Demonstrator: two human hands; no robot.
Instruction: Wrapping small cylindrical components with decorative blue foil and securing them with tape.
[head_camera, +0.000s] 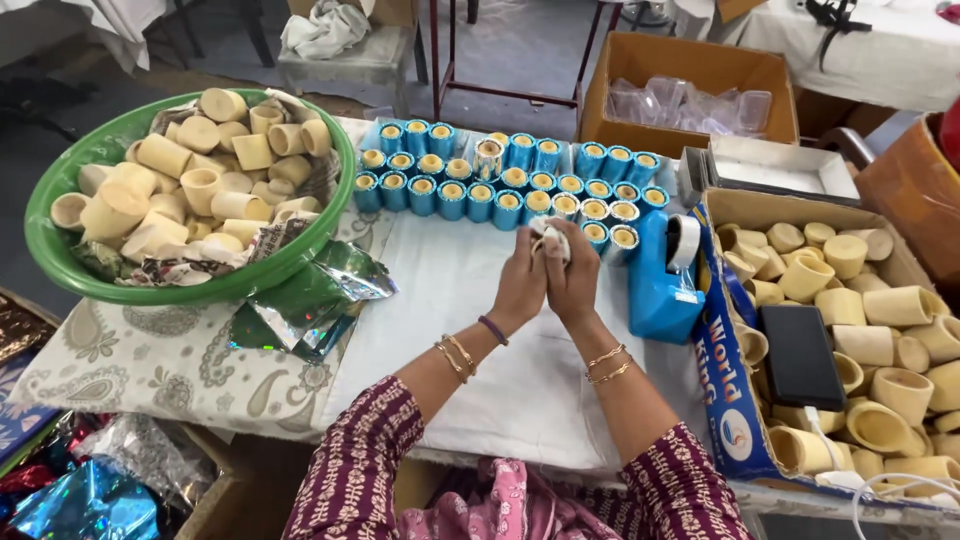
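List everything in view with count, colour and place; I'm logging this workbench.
green basin: one, left, heaped with cream cups
blue-wrapped cups: dozens, rows at table's back
blue tape dispenser: one, right of the hands
printed box: one, right, full of cream cups
black phone: one, on those cups
brown box: one, behind, clear plastic pieces
foil wrappers: green-silver, under the basin
left hand, right hand: together on a small white-wrapped piece
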